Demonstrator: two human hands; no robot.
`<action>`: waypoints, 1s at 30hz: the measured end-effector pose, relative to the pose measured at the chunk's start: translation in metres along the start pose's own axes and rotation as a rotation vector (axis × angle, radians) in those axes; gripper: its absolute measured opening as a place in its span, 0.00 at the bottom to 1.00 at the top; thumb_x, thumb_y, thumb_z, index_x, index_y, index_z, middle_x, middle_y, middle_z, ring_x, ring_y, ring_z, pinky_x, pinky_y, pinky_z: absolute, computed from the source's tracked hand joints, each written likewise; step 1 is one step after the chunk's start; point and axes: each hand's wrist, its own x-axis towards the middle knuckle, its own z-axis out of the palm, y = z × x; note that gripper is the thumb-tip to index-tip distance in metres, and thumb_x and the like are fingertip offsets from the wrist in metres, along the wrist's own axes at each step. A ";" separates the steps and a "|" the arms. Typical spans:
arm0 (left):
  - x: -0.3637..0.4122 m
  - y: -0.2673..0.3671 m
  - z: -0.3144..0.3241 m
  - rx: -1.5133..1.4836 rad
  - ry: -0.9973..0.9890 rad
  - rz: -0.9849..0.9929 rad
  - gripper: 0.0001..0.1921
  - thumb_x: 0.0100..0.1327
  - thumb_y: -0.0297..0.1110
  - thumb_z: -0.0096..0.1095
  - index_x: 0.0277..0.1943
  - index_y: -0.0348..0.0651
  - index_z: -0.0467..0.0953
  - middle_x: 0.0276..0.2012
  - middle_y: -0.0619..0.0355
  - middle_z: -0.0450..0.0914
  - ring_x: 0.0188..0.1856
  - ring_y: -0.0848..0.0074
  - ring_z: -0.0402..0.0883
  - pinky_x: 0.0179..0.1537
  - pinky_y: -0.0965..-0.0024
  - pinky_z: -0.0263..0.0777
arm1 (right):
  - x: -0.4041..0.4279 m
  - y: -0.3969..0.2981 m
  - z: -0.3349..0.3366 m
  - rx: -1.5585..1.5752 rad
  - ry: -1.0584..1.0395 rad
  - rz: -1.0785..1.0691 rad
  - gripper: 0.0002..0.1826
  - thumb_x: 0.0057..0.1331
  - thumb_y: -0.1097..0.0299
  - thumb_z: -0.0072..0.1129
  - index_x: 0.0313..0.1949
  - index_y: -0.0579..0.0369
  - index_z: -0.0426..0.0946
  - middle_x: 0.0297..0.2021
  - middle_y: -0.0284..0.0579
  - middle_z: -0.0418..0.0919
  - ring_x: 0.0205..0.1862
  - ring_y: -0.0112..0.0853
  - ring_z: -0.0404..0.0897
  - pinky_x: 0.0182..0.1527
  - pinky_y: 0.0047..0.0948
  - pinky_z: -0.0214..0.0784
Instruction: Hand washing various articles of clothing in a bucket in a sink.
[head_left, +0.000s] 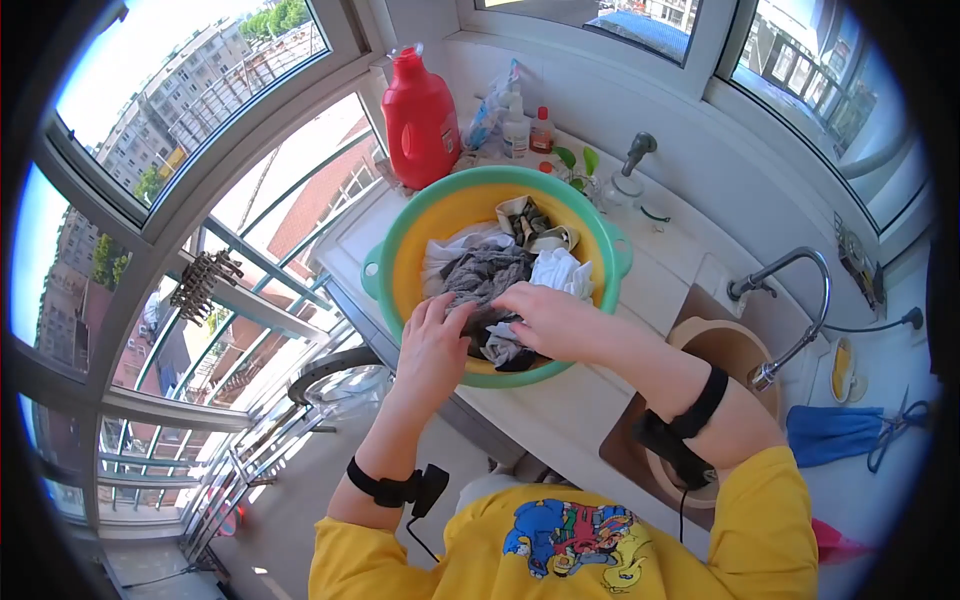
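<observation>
A round basin, yellow inside with a green rim (394, 225), stands on the counter before me, holding a heap of clothes. My left hand (435, 345) reaches over the near left rim, its fingertips at a crumpled dark grey garment (486, 271). From the right, my right hand (551, 322) touches the same garment near its lower end. Whether either hand grips the cloth is hard to make out. White cloth (561, 274) bunches beside the right hand, and a patterned piece (525, 217) lies at the back. Below the hands sits a light grey piece (504, 346).
Behind the basin stand a red detergent jug (421, 124), small bottles (516, 131) and a glass jar (624, 187). To the right, a chrome faucet (817, 292) arches over a sink with a tan bucket (720, 337). Scissors (892, 427) lie by a blue cloth (832, 435).
</observation>
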 end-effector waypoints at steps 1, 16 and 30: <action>-0.001 -0.012 0.004 -0.001 0.012 -0.014 0.23 0.53 0.25 0.63 0.55 0.43 0.73 0.53 0.50 0.74 0.56 0.57 0.71 0.59 0.57 0.65 | 0.019 0.001 0.012 -0.042 -0.061 -0.005 0.22 0.61 0.72 0.55 0.55 0.62 0.68 0.52 0.54 0.71 0.55 0.47 0.71 0.58 0.38 0.64; 0.067 0.003 -0.004 -0.541 0.328 0.084 0.38 0.54 0.30 0.67 0.67 0.39 0.57 0.55 0.43 0.71 0.59 0.56 0.70 0.61 0.61 0.62 | 0.025 -0.024 -0.082 0.598 0.485 0.037 0.09 0.62 0.71 0.55 0.39 0.57 0.65 0.33 0.35 0.71 0.35 0.19 0.70 0.38 0.22 0.65; 0.069 0.254 0.026 -0.936 -0.244 0.504 0.40 0.49 0.33 0.73 0.63 0.37 0.57 0.52 0.42 0.72 0.55 0.49 0.71 0.57 0.56 0.65 | -0.234 -0.093 -0.199 0.644 1.213 -0.335 0.17 0.72 0.69 0.45 0.59 0.59 0.66 0.53 0.42 0.74 0.57 0.32 0.72 0.60 0.33 0.63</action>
